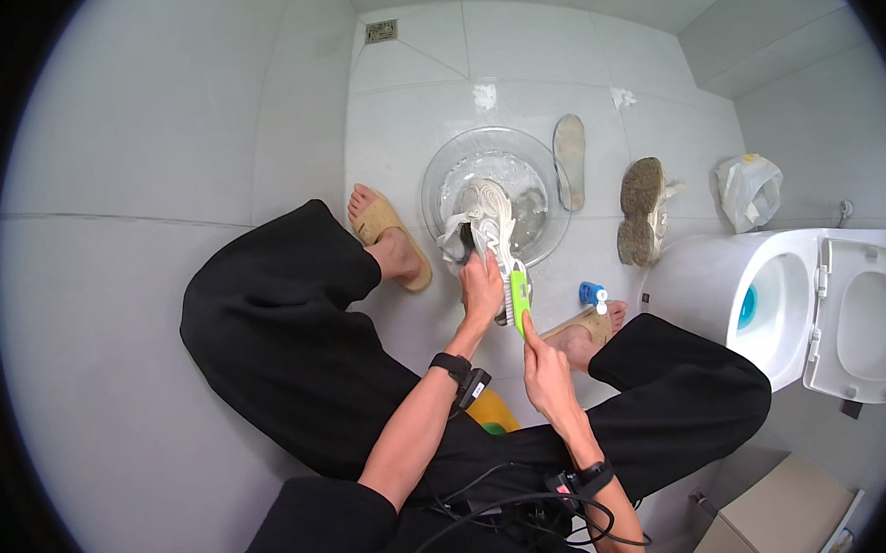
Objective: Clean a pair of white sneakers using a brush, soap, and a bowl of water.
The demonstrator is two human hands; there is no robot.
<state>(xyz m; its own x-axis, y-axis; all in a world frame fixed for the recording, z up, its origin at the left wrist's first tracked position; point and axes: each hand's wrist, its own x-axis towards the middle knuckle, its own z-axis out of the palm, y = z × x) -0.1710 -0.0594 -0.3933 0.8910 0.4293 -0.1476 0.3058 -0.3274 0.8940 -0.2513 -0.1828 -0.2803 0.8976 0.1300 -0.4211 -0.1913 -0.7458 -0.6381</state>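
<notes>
My left hand (pixel 481 289) grips a wet white sneaker (pixel 494 210) at its opening, over a clear plastic basin (pixel 436 153) of water on the floor. In my right hand (pixel 548 369) is a green scrub brush (pixel 520 302), its white bristles against the heel end of the sneaker. The sneaker's toe points away from me, and its laces hang loose at the left. My fingers hide part of the shoe's opening. Something pale lies under the water at the basin's right side, too unclear to name.
Right of the basin lie an insole (pixel 571 161), a second sneaker (pixel 642 210) on its side with a dirty sole, and a blue bottle (pixel 590 293). Farther right stand a white plastic bag (pixel 749 193) and an open toilet (pixel 779 311). A floor drain (pixel 381 31) is at the back left. Cables cross my lap.
</notes>
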